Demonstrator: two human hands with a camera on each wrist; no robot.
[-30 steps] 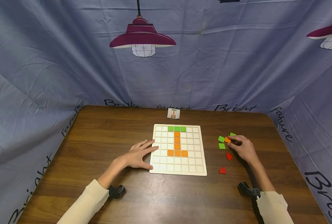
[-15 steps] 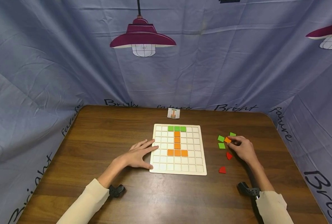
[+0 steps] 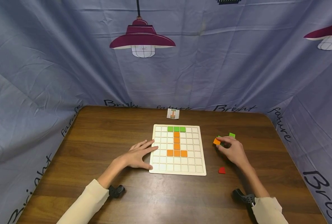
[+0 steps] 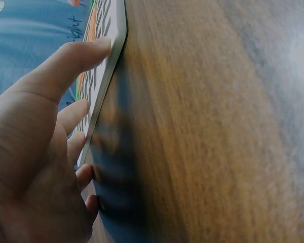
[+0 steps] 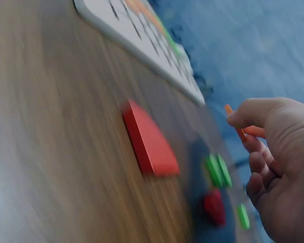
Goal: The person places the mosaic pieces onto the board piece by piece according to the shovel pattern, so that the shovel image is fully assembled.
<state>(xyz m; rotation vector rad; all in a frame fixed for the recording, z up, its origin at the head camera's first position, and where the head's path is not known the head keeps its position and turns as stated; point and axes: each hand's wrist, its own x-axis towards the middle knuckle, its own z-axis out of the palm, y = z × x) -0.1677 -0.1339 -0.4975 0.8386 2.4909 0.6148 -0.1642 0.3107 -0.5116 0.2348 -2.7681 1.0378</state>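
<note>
In the head view, a white grid board lies mid-table. Three green square tiles fill part of its top row, with orange square tiles in a column below, ending in a short row. My left hand rests on the board's left edge, thumb and fingers spread. Between thumb and fingers, my right hand pinches an orange square tile, held above the table right of the board. That hand partly hides loose green tiles and a red piece, which show in the right wrist view.
Another green tile lies beyond the right hand. A red curved-edged piece sits nearer the front. A small pattern card lies behind the board by the table's back edge. Cloth hangings surround the table.
My right hand has lifted the orange tile from among the loose pieces and moved it left toward the board. The left hand stays where it was.
</note>
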